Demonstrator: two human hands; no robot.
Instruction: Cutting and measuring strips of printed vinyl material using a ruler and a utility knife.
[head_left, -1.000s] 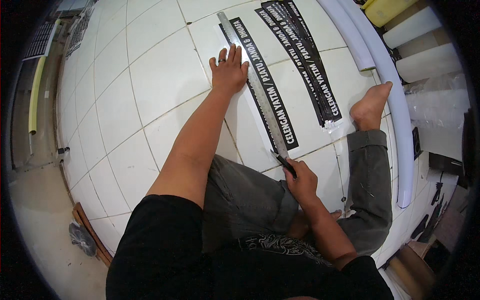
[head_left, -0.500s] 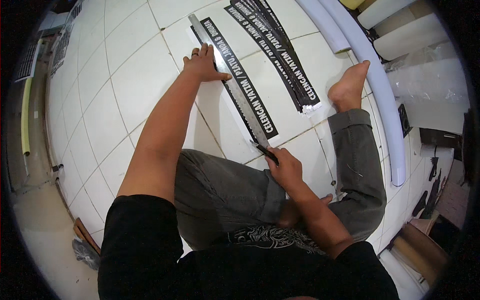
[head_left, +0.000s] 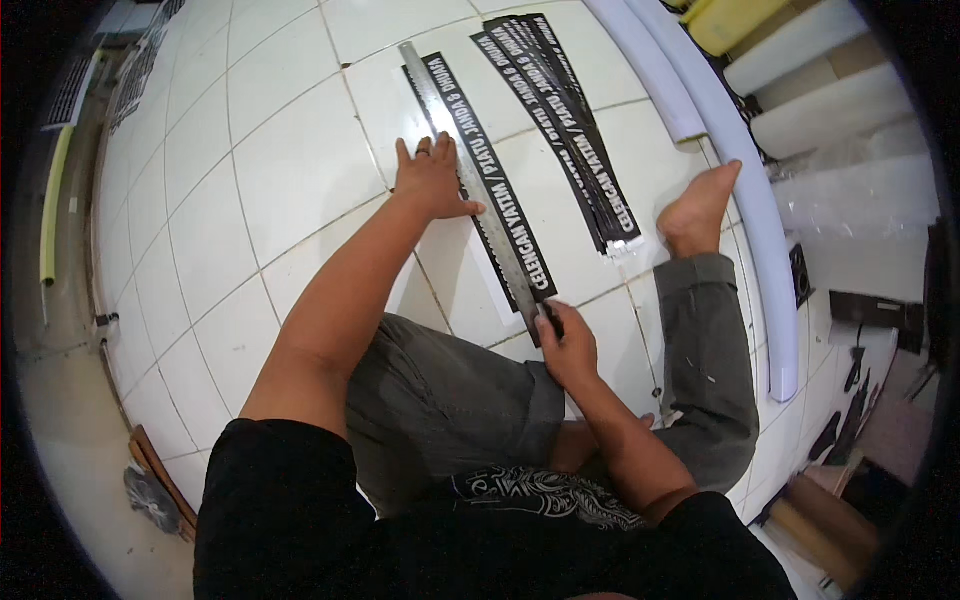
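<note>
The person sat on the white tiled floor (head_left: pixel 200 230) with a long metal ruler (head_left: pixel 470 190) laid lengthwise along a black printed strip (head_left: pixel 495 195). The left hand (head_left: pixel 432 180) lay flat, fingers spread wide, pressing down on the ruler at about its middle. The right hand (head_left: pixel 568 345) was closed around a small dark cutting tool (head_left: pixel 552 322) at the near end of the ruler, right against its edge; the blade itself could not be made out. To the right of this strip, a stack of similar black strips (head_left: pixel 570 130) lay on the floor, its near end just beside the person's bare foot (head_left: pixel 700 205). Farther right, a long white curved profile (head_left: pixel 750 190) ran along the floor from far to near.
</note>
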